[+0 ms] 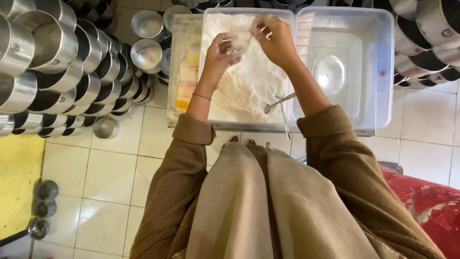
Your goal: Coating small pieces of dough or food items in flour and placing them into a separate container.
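Whatever the fingers (235,45) of both hands pinch between them is blurred white, too indistinct to identify. The far rim of the flour tub (249,12) beyond the fingers is cut by the top edge, as are the stacked metal pots (52,57) left.

At the top centre of the frame, both hands, left (221,52) and right (274,39), pinch a small pale lump (242,39) above a clear plastic tub of white flour (249,81); a metal spoon (278,102) lies in the flour.
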